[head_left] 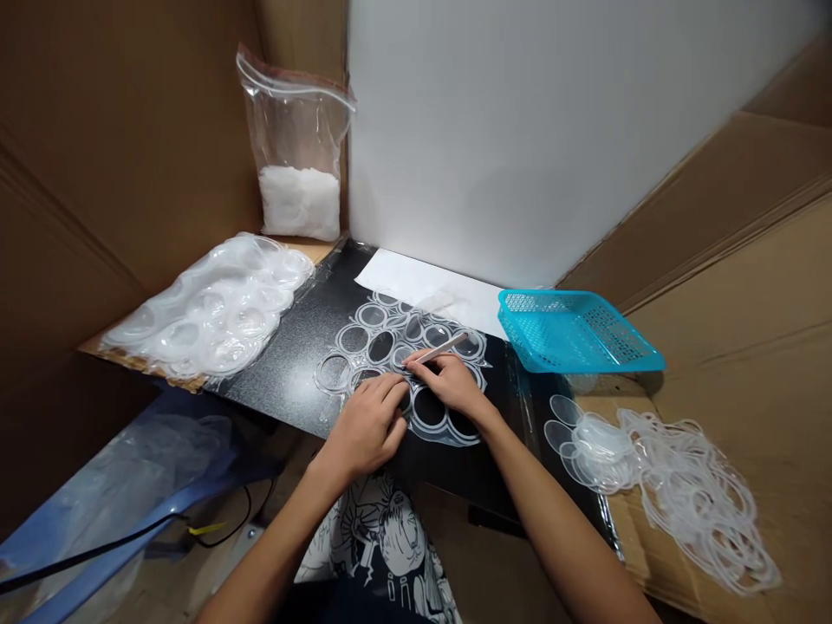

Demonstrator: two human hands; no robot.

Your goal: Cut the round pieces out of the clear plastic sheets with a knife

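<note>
A clear plastic sheet (430, 407) with round cut-outs and pale ring outlines lies on the black board. My left hand (370, 420) rests on its near edge, fingers bent close together and pressed on the plastic. In my right hand (453, 381) is a slim, pale, pen-like tool (443, 348), slanting up to the right. Its kind is unclear, and its lower tip is hidden at my fingers over the middle of the sheet. Both hands are close together, with the left fingertips just beside the right thumb.
A blue plastic basket (578, 347) stands at the right. Nearby lie clear discs (601, 451) and a heap of loose rings (705, 503). Bulky plastic sheets (214, 303) are stacked at the left, before a zip bag (299, 195) of white material. White paper (422, 282) lies behind.
</note>
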